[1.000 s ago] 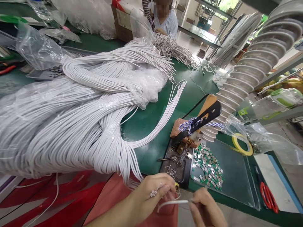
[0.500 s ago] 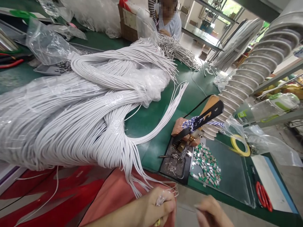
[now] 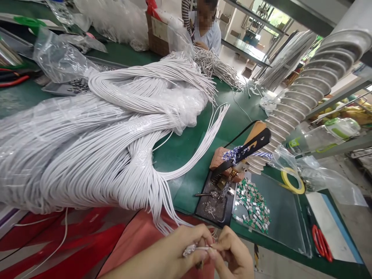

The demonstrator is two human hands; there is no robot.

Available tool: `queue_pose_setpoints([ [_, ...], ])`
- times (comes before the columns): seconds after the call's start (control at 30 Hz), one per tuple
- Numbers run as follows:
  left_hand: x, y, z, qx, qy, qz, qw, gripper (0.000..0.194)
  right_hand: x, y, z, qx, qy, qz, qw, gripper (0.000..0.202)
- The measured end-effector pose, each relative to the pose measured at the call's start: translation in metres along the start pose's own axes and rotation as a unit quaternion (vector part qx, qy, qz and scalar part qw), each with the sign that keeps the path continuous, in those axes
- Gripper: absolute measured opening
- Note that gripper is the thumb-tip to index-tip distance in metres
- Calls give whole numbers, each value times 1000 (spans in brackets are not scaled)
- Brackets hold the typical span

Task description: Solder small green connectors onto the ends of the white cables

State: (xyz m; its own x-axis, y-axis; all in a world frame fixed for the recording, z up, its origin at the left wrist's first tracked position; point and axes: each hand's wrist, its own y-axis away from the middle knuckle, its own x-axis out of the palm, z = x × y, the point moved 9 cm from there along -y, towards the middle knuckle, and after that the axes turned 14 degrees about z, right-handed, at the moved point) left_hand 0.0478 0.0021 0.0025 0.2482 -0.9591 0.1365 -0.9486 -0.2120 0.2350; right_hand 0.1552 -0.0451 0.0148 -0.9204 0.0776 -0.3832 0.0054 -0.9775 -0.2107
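At the bottom middle of the head view, my left hand (image 3: 181, 248) is closed around a small bunch of thin white cables (image 3: 189, 250), whose cut ends poke out of the fist. My right hand (image 3: 234, 252) meets it fingertip to fingertip, its thumb and finger pinched at the tip of one white cable. What exactly lies between those fingertips is too small to make out. Just beyond my hands, loose cables hang over the table edge from a large bundle of white cables (image 3: 95, 155) partly wrapped in clear plastic.
Right of the bundle stand a soldering fixture with a brick (image 3: 220, 158) and a black tray (image 3: 207, 217). Small green circuit boards (image 3: 252, 205) lie beside it. Farther right are yellow tape (image 3: 293, 180) and red-handled scissors (image 3: 322, 242). A ribbed hose (image 3: 308, 83) hangs above; a person (image 3: 207, 35) sits opposite.
My right hand has moved left and up to meet my left hand, and its fingers have closed at a cable end. The camera view has shifted slightly.
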Motion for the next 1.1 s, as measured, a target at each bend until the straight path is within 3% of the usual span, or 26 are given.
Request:
queue_pose_setpoints([
  [0.1,-9,2,2,-22,-43,-21,999,12,0,1,-5,13,-40,-15,999,31],
  [0.27,-37,-10,-15,107,-70,-103,986,10,-3,-12,-21,96,-72,-26,992,25],
  [0.43,-62,-22,-16,110,-51,-143,982,11,-8,-28,-31,139,-43,-8,989,14],
  [0.87,-63,-22,-15,147,-58,-148,976,10,-6,-26,-37,104,-79,27,991,9],
  [1.1,-62,-23,-18,125,-67,-133,981,10,-7,-26,-33,94,-61,30,993,9],
])
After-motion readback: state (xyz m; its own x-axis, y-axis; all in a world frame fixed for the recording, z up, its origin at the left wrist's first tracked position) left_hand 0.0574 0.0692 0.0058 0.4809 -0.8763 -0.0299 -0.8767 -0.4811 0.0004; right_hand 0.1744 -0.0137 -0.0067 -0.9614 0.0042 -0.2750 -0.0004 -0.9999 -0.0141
